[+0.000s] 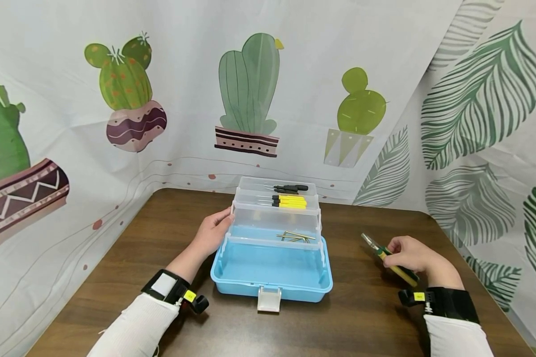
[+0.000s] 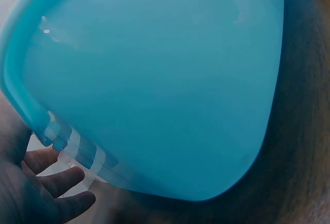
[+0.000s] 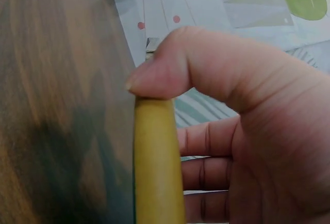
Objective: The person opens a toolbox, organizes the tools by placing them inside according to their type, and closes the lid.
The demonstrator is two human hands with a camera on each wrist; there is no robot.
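Observation:
An open light-blue toolbox (image 1: pixel 232 287) stands on the table with its clear trays (image 1: pixel 274 218) fanned out behind the base. My left hand (image 1: pixel 210 235) grips the left edge of the trays. In the left wrist view, several fingers (image 2: pixel 62 180) stretch out beside the clear tray hinge, while the thumb is hidden. To the right of the toolbox, my right hand (image 1: pixel 413 255) holds pliers (image 1: pixel 403 275) with yellow and green handles, their metal nose pointing away and to the left. The thumb presses on the yellow handle (image 3: pixel 159 162) in the right wrist view.
Black-handled screwdrivers (image 1: pixel 291 188) lie in the topmost tray, and yellow-handled screwdrivers (image 1: pixel 292 201) in the one below. Brass-coloured bent rods (image 1: pixel 297 236) lie in the lowest tray. A white latch (image 1: pixel 269 300) hangs at the toolbox's front. Behind the brown table (image 1: pixel 353 322) hangs a cactus-print cloth (image 1: pixel 312 99).

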